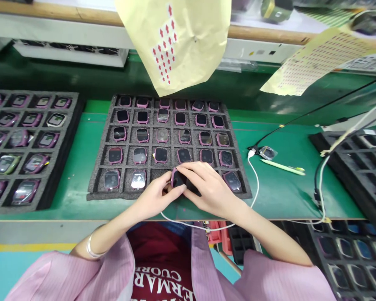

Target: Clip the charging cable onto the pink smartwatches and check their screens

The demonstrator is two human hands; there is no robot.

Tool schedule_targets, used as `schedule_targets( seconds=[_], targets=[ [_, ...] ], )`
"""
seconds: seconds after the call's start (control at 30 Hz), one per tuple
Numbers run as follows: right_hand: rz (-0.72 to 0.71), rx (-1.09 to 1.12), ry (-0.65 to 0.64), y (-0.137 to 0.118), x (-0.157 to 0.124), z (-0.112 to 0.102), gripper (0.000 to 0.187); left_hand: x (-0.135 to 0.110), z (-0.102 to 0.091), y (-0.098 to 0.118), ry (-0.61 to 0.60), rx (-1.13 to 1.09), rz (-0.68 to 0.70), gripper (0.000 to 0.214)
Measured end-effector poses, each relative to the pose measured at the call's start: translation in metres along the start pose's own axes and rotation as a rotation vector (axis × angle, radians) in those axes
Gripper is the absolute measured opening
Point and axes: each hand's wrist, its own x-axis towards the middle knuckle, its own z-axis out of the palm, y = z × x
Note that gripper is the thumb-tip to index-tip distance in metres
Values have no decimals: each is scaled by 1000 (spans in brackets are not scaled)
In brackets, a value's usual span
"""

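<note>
A grey foam tray (97,167) with rows of pink-rimmed smartwatch bodies lies in front of me on the green mat. Over its near row both hands meet on one pink smartwatch body (177,177). My left hand (156,196) pinches the watch from the left with thumb and fingers. My right hand (205,184) covers it from the right, fingers curled over its top. A white cable (253,175) runs from under my right hand to a connector on the mat.
A second foam tray (78,104) of watches sits at the left. Black trays (319,142) stand at the right and lower right. A loose watch body (267,152) and a pale green pen (283,167) lie right of the centre tray. Yellow sticker sheets (181,37) hang overhead.
</note>
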Motion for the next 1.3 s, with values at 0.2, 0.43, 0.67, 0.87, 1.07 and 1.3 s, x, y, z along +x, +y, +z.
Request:
schedule_targets(
  seconds=[0.2, 0.43, 0.67, 0.87, 1.07, 1.3],
  targets=[
    [15, 176, 30, -1, -4, 6, 36, -1, 6, 1, 43, -122, -17, 21],
    [91, 419, 73, 0, -3, 8, 38, -2, 4, 8, 22, -288, -80, 25],
    [99, 274, 105, 0, -7, 15, 42, -2, 4, 7, 27, -334, -99, 29],
    [115, 242, 123, 0, -8, 20, 41, -2, 3, 5, 54, -291, -88, 30],
    [114, 361, 132, -1, -5, 20, 42, -3, 1, 5, 43, -377, -107, 28],
    [101, 410, 102, 2, -4, 18, 45, -4, 0, 8, 64, -390, -161, 29]
  ],
)
